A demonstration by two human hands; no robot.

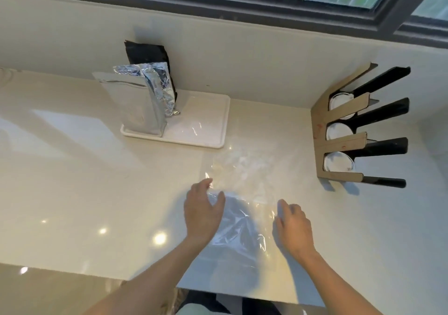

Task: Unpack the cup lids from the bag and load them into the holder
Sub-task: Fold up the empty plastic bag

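Note:
A clear plastic bag [242,188] lies flat and crumpled on the pale counter in front of me. My left hand [202,211] rests on the bag's left side with relaxed fingers. My right hand [292,226] touches the bag's right edge, fingers loosely bent; I cannot tell if it pinches the film. No lids show inside the bag. At the right stands a wood-and-black lid holder [339,142] with three slots. White cup lids [338,163] sit in each slot.
A white tray [206,130] at the back carries a silver foil pouch [134,106] and a black pouch [148,52] against the wall. A window frame [242,6] runs above. The counter's front edge [97,274] is close to my body.

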